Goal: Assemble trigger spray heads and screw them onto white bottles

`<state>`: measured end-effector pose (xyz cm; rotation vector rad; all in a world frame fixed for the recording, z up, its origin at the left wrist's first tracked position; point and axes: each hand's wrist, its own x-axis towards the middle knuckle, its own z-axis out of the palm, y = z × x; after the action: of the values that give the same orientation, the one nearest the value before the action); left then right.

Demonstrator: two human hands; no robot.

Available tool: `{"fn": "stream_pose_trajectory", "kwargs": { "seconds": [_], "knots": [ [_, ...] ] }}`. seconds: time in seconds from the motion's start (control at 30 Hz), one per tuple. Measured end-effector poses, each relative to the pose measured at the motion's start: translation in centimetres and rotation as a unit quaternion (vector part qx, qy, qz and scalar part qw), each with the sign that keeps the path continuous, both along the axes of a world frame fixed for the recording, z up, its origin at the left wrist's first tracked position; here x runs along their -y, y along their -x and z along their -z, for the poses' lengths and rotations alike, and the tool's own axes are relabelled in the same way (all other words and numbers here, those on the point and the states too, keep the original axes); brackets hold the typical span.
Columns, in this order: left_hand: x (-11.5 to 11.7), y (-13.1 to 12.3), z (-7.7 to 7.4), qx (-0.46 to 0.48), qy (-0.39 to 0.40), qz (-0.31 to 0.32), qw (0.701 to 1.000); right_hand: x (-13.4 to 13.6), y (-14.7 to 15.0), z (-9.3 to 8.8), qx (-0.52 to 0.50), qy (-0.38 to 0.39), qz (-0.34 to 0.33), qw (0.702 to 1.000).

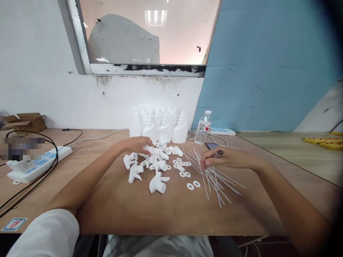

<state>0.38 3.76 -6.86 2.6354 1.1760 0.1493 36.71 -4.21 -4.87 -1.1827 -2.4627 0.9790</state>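
Note:
My left hand (139, 144) reaches into a loose pile of white trigger spray heads (158, 166), its thumb and fingers closed around one spray head (149, 149) at the back of the pile. Over a fan of thin white plastic tubes (214, 182), my right hand (223, 158) is bent down with curled fingers, the tips at the tubes' upper part. A small dark round thing shows at its knuckles; whether a tube is in the fingertips is hidden. Flat white ring washers (190, 186) lie between the spray heads and the tubes.
Several white spray bottles (165, 128) stand at the wall, beside a clear water bottle (203, 128). A phone (211, 145) lies behind the tubes. At left are a power strip (61, 153) with black cables and a cardboard box (26, 122). Yellow objects (324, 142) lie far right.

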Motion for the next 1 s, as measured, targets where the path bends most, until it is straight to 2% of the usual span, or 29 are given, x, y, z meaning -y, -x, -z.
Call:
{"fn": "stream_pose_trajectory", "kwargs": {
  "seconds": [0.1,0.27,0.4,0.57,0.77,0.9,1.0],
  "knots": [
    [0.1,1.8,2.3,0.049,-0.033,-0.011,0.998,-0.4,-0.8,1.6,-0.007,0.073,-0.031,0.997],
    [-0.4,4.4,7.0,0.182,-0.080,-0.104,0.975,-1.9,0.5,4.1,-0.066,0.101,-0.038,0.992],
    [-1.1,5.4,9.3,0.278,-0.074,-0.157,0.945,-2.7,1.2,6.1,-0.078,0.105,-0.020,0.991],
    [-0.9,5.3,9.9,0.346,-0.076,-0.193,0.915,-2.9,0.6,8.0,-0.134,0.099,0.020,0.986],
    [-0.3,5.3,10.5,0.420,-0.025,-0.209,0.883,-3.3,0.6,9.0,-0.181,0.130,0.050,0.974],
    [-0.7,5.5,10.9,0.464,0.011,-0.216,0.859,-3.7,0.8,9.9,-0.208,0.119,0.092,0.966],
    [-1.0,5.5,11.1,0.476,0.014,-0.217,0.852,-3.9,0.9,10.3,-0.206,0.101,0.116,0.966]
  ]
}}
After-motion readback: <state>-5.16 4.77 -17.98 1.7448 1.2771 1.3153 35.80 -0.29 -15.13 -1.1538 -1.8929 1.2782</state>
